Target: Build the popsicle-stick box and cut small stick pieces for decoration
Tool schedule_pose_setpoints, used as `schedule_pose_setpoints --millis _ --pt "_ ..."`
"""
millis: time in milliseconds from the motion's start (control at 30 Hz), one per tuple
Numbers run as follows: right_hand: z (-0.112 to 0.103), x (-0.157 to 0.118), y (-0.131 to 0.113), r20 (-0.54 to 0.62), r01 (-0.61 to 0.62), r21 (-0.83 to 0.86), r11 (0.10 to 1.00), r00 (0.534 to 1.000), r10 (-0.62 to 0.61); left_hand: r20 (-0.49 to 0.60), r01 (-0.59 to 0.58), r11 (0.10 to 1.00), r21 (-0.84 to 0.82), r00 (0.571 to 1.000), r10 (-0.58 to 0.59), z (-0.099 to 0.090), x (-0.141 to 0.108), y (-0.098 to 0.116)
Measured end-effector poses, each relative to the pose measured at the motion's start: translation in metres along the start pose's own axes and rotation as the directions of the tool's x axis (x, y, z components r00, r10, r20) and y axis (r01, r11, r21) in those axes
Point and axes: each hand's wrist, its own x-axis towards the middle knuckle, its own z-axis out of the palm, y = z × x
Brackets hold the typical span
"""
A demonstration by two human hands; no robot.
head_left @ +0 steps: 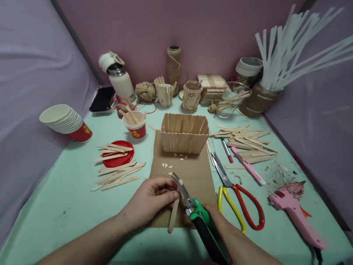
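My left hand (155,198) pinches a wooden craft stick (173,215) near its upper end, and the stick's lower end points toward me. In my right hand (226,246) is a pair of pruning shears (201,222) with green and black handles. Their metal blades lie at the stick's top, by my left thumb; whether they are closed on it I cannot tell. Beneath is a brown cardboard sheet (191,168) with small rounded wood offcuts (165,165) on it. At its far end stands a box made of craft sticks (183,142).
Red-and-yellow scissors (230,185) and a pink glue gun (298,215) lie at right, near a pink cutter (247,165) and loose sticks (251,141). At left are stacked paper cups (68,123) and a red lid (128,156) with sticks. Twine, bottle and jars line the back.
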Motion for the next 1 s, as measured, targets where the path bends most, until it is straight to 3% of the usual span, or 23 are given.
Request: schedule_pose_setpoints --millis 233,667,1000 --pt "-0.0009 -0.0001 -0.0046 0.017 -0.049 -0.013 0.999 0.999 0.049 -0.003 0.021 1.000 -0.006 1.000 -0.021 0.0007 -0.0004 0.0004" --pt "-0.0016 0.0041 0.0018 -0.001 -0.060 -0.038 0.998 0.998 0.060 -0.042 0.208 0.973 -0.096 0.976 -0.212 0.0044 0.0025 0.0060" --pt "-0.0009 0.0041 -0.0005 0.022 -0.105 -0.028 0.994 0.994 0.105 -0.043 0.286 0.956 -0.068 0.956 -0.289 0.0027 0.0039 0.0075"
